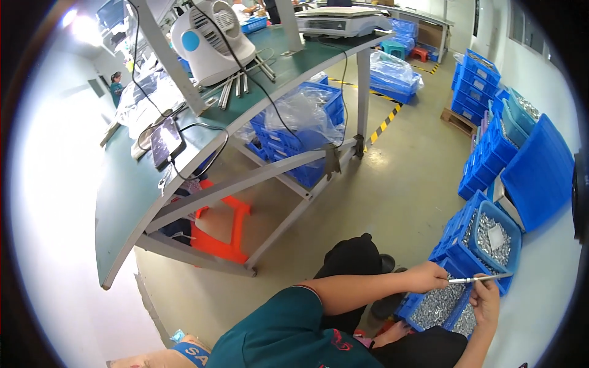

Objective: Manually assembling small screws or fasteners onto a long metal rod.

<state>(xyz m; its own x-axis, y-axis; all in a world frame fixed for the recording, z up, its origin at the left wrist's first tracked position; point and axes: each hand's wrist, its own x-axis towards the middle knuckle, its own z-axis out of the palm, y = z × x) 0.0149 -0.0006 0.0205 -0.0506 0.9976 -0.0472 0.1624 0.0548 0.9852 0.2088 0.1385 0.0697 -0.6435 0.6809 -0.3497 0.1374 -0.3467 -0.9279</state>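
A slim silvery rod (pixel 464 280) lies almost level between my two hands at the right. My left hand (pixel 428 277) is closed in a fist around its left end. Thumb and fingers of my right hand (pixel 486 299) pinch it farther along, and its thin tip sticks out past them. Exactly what kind of tool it is, I cannot make out. Just below my hands stands a blue crate (pixel 446 268) filled with small shiny metal parts (pixel 434 305). Beyond my right hand, a lighter blue tub (pixel 513 245) holds more such parts with a white slip on top.
Stacked blue crates (pixel 481 161) and a leaning blue lid (pixel 540 175) line the right wall. At left stands a green-topped workbench (pixel 132 196) with a white fan (pixel 211 46), a phone (pixel 165 142) and cables. An orange stool (pixel 230 236) sits beneath it. A cardboard box (pixel 153 359) is at lower left.
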